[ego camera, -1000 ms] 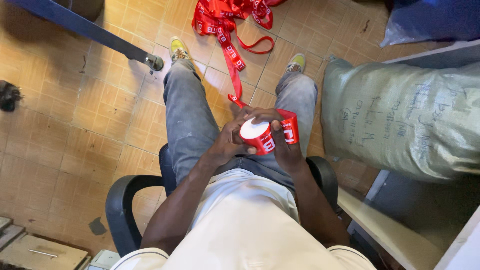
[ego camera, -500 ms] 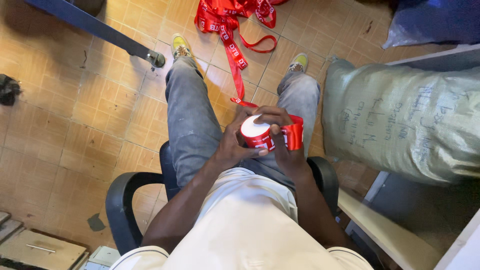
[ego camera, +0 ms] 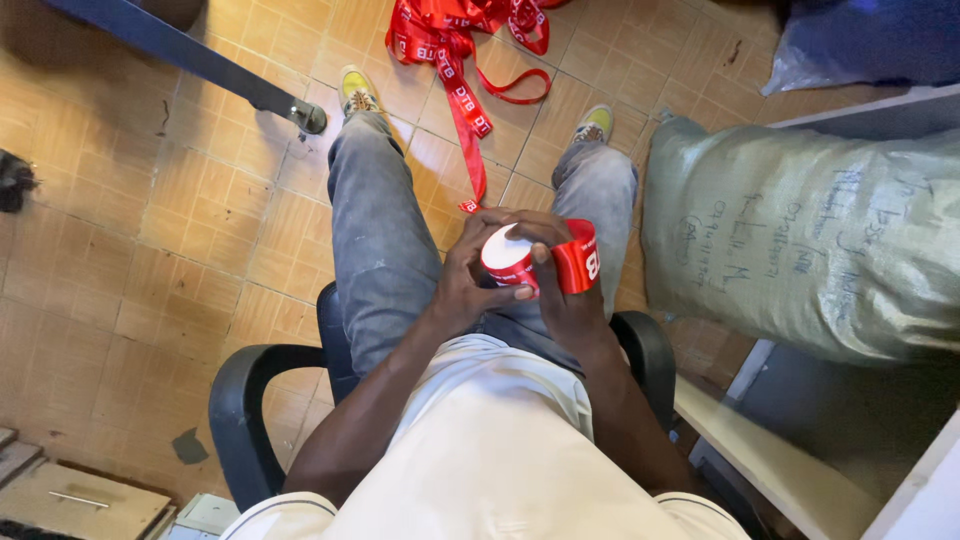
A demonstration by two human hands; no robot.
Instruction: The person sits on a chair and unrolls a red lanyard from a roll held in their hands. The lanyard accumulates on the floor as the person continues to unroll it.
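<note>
The roll [ego camera: 508, 258] is a small round spool of red ribbon with a flat white face on top. It sits above the lap, between the two knees, held in both hands. The ribbon [ego camera: 578, 268] is smooth and a little shiny, with white printed marks, and one loose band of it bends in a curve at the right side of the roll. A long strip of it runs down from the roll to the floor [ego camera: 150, 250], where more of it lies in a tangled heap [ego camera: 465, 30] in front of the shoes.

The left hand [ego camera: 470, 285] is curled around the left side of the roll, thumb under it and fingers over the top edge, so it grasps the roll. The right hand [ego camera: 560, 300] holds the right side, with the ribbon band bent over its fingers and the thumb pressing on the roll. Both forearms come in from below and meet at the middle.

The person sits on a black chair [ego camera: 240, 410] with a rounded plastic armrest. The jeans [ego camera: 375, 230] are grey and worn. The floor is small brown tiles. At the right lies a big woven green sack [ego camera: 800, 240].
</note>
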